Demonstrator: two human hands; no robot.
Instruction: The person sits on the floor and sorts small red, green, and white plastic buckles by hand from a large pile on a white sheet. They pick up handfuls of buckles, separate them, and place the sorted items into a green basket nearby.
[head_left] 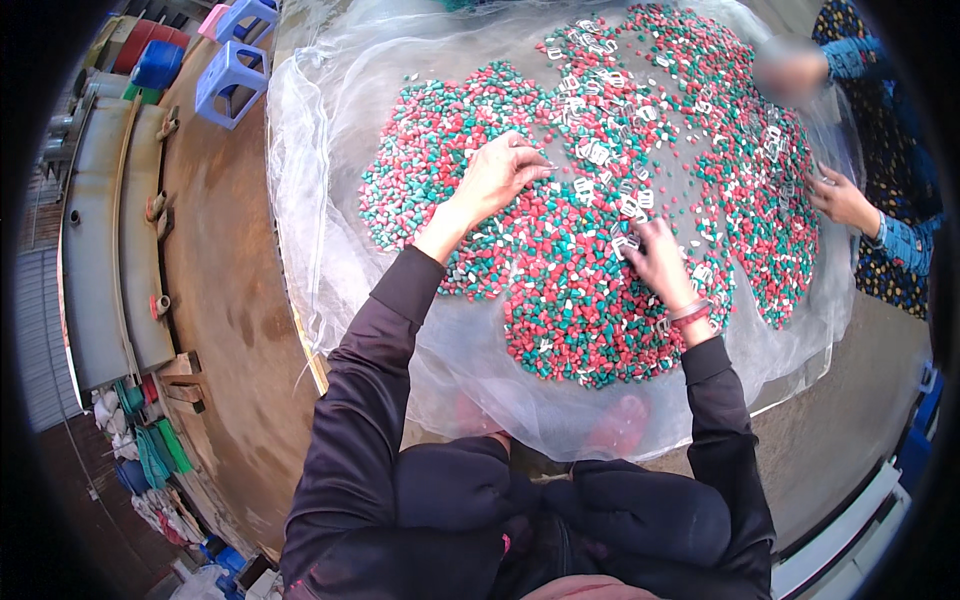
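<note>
My left hand [500,172] is over the left part of a wide spread of small red, green and white pieces [440,130]. Its thumb and fingers are pinched together, and whatever is between them is too small to name. To the right, my right hand [662,262] reaches down with bent, closed fingers, slightly blurred. At its fingertips lies a white slotted buckle-like piece [622,246], and I cannot make out what the fingers hold. Several more white slotted pieces [597,152] lie scattered on the pile, mostly in its middle.
The pile lies on a translucent mesh sheet [345,160] with rumpled edges. Across at the right, another person's hand [842,198] touches the pile's edge. Blue plastic stools [232,85] stand at the far left. Long grey metal troughs [105,240] lie further left, beyond the brown floor.
</note>
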